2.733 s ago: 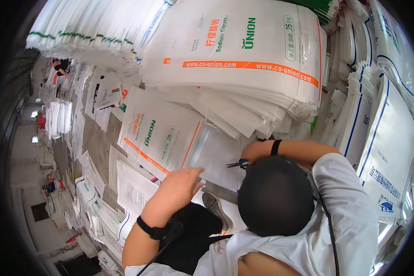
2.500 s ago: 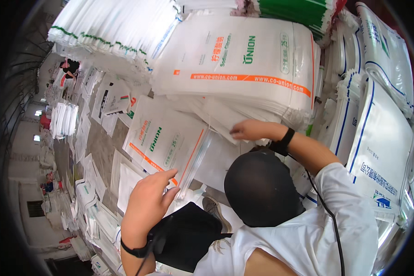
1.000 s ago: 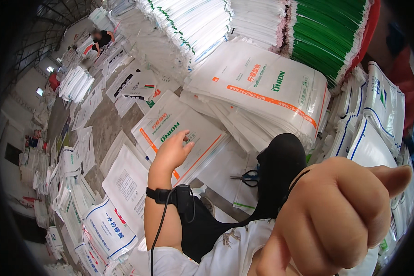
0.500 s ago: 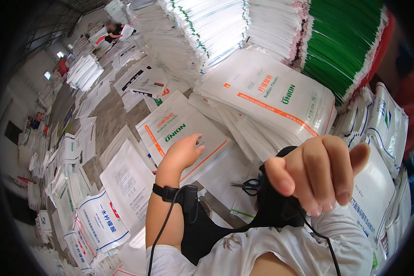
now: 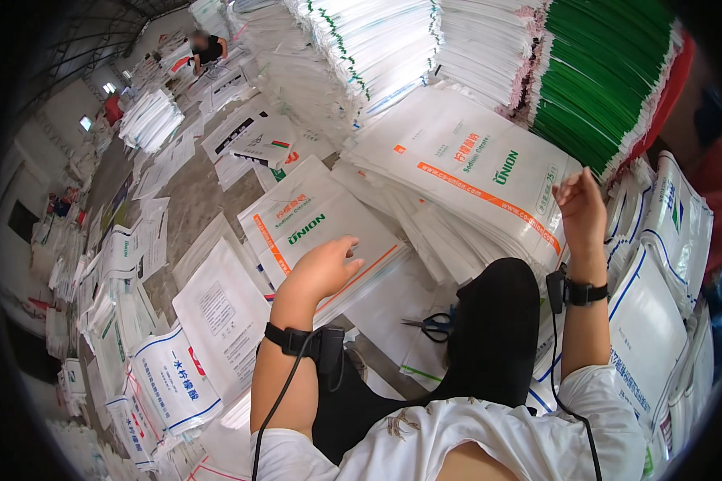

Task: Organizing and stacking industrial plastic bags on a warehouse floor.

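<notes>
Over a white woven sack [image 5: 353, 228] with an orange stripe and green print, lying on a small stack left of centre, is my left hand [image 5: 322, 271]. Its thumb and fingers are apart, and nothing shows between them. My right hand [image 5: 583, 210] is raised at the right end of a taller fanned stack of similar sacks [image 5: 473, 152]. Its fingers are loosely bent and apart, holding nothing visible; whether they touch the top sack I cannot tell. Both wrists wear black straps with small devices and cables.
Scissors [image 5: 431, 326] with dark handles lie beside my black-clad knee [image 5: 493, 321]. Tall piles of white sacks and green sacks [image 5: 602, 88] stand ahead. More sacks [image 5: 180, 381] lie left, others [image 5: 650, 337] right. Another person [image 5: 208, 50] is far back left.
My right hand has moved forward, from close in front of my body to the right edge of the taller stack. My left hand has hardly moved. The far person has shifted slightly.
</notes>
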Demonstrator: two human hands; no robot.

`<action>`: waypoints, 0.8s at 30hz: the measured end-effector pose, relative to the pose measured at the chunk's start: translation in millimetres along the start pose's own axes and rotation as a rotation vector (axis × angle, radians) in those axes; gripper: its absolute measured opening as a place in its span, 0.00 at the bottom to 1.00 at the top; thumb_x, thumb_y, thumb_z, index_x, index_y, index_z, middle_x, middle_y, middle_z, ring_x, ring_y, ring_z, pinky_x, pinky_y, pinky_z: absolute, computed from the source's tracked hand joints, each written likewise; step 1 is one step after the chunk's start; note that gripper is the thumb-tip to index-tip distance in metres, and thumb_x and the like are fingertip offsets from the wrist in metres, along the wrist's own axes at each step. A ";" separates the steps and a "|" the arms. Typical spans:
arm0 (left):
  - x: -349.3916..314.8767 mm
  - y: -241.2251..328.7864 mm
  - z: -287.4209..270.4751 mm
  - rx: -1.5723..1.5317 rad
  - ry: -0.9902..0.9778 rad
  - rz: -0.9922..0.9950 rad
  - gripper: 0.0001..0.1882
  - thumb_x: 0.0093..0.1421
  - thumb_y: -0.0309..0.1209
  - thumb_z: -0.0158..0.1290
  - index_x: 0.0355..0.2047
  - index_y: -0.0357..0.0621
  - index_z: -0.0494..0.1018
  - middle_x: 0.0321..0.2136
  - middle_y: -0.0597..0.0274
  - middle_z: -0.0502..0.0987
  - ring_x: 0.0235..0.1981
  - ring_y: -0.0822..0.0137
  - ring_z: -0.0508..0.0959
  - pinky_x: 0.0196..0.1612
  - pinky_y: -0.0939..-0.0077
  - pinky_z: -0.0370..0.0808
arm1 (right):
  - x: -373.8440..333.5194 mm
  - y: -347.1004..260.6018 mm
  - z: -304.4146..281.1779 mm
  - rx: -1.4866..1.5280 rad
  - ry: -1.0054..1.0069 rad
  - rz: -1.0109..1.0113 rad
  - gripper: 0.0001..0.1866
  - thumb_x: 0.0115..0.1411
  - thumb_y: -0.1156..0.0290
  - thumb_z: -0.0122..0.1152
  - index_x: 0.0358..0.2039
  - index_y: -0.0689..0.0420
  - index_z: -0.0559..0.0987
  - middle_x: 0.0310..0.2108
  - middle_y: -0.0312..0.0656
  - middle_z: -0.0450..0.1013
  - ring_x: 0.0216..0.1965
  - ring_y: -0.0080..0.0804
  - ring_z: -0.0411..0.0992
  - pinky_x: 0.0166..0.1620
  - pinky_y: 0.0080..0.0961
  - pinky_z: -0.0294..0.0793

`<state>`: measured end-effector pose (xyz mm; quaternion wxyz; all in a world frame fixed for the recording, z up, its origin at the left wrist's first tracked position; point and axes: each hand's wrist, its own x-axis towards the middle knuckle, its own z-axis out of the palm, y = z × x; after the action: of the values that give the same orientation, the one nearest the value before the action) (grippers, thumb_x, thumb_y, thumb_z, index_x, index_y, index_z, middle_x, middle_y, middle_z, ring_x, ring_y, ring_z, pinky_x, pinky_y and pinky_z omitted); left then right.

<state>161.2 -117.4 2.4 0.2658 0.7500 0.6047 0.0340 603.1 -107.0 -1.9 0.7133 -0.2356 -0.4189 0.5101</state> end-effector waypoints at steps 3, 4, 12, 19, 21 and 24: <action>-3.5 -4.3 3.3 0.000 0.051 0.050 0.24 0.62 0.39 0.54 0.55 0.42 0.70 0.48 0.48 0.78 0.50 0.51 0.77 0.52 0.62 0.73 | 1.0 57.1 -115.3 -0.362 0.481 0.186 0.16 0.68 0.61 0.47 0.43 0.58 0.78 0.33 0.36 0.76 0.33 0.28 0.74 0.45 0.32 0.71; -3.9 -4.7 4.3 -0.001 0.045 0.039 0.24 0.62 0.39 0.54 0.56 0.42 0.70 0.48 0.48 0.78 0.50 0.51 0.77 0.52 0.62 0.73 | -4.3 79.2 -156.5 -0.434 0.536 0.242 0.17 0.67 0.61 0.49 0.48 0.58 0.78 0.36 0.36 0.77 0.35 0.28 0.74 0.43 0.30 0.71; -1.5 -13.6 6.0 -0.064 0.016 0.003 0.26 0.60 0.37 0.56 0.57 0.41 0.70 0.46 0.49 0.79 0.42 0.51 0.80 0.47 0.64 0.76 | -58.8 205.2 -329.3 -1.449 0.525 0.558 0.18 0.57 0.65 0.57 0.45 0.62 0.75 0.29 0.43 0.75 0.31 0.35 0.75 0.33 0.34 0.74; 3.5 2.0 6.1 0.003 -0.048 -0.023 0.26 0.60 0.34 0.57 0.57 0.40 0.69 0.45 0.49 0.80 0.38 0.57 0.81 0.42 0.67 0.77 | -74.0 179.3 -283.3 -1.176 0.894 0.600 0.25 0.52 0.67 0.59 0.52 0.61 0.76 0.45 0.58 0.76 0.50 0.52 0.75 0.50 0.39 0.74; 11.5 8.4 9.1 -0.014 -0.055 -0.029 0.26 0.60 0.33 0.57 0.58 0.39 0.68 0.45 0.50 0.79 0.37 0.60 0.81 0.42 0.69 0.77 | -81.1 161.0 -308.0 -1.351 0.978 0.604 0.26 0.51 0.69 0.59 0.52 0.64 0.75 0.47 0.60 0.75 0.52 0.54 0.73 0.52 0.39 0.74; 11.0 4.4 6.9 -0.018 -0.067 -0.034 0.26 0.61 0.32 0.56 0.59 0.38 0.68 0.45 0.50 0.79 0.36 0.62 0.80 0.43 0.69 0.77 | -87.7 157.1 -314.0 -1.122 0.939 0.650 0.32 0.52 0.67 0.63 0.57 0.66 0.69 0.51 0.61 0.73 0.53 0.54 0.73 0.53 0.39 0.74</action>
<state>170.7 -110.2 -4.6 0.2931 0.7380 0.6078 0.0096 771.6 -101.5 -322.1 0.4060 -0.8596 -0.1793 0.2532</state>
